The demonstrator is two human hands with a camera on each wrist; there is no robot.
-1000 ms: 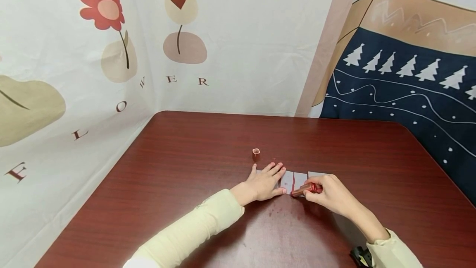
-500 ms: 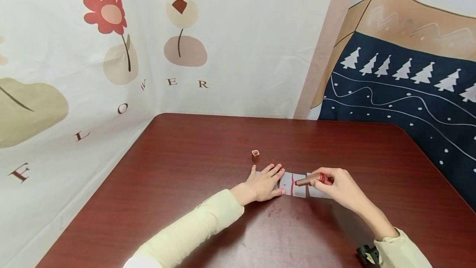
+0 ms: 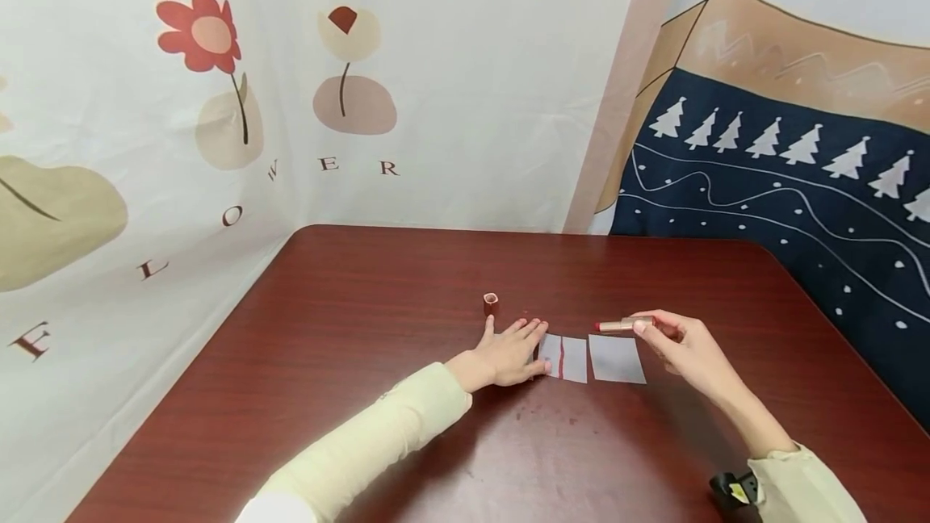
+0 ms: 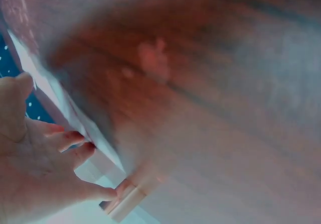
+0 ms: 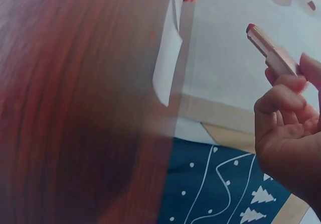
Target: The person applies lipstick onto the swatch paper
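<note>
My left hand [image 3: 508,355] lies spread on the table, its fingers over the left part of a white paper piece [image 3: 576,360] that bears a red stripe. To the right of that piece, a plain white paper [image 3: 617,360] lies apart from it. My right hand [image 3: 686,345] pinches an uncapped lipstick [image 3: 617,326] above the far edge of the plain paper. Its red tip [image 5: 250,28] points left and is off the paper. Just beyond my left hand stands the lipstick cap [image 3: 491,303], hollow end up. What lies under the left palm is hidden.
The reddish-brown table [image 3: 378,281] has a few small smudges [image 3: 538,418] near the papers. A pale flower-print curtain [image 3: 472,103] and a dark blue tree-print cloth [image 3: 763,184] hang behind it.
My right hand has lifted the lipstick off the striped paper and moved it right and away from me. The plain paper now shows fully. My left hand stays spread on the paper.
</note>
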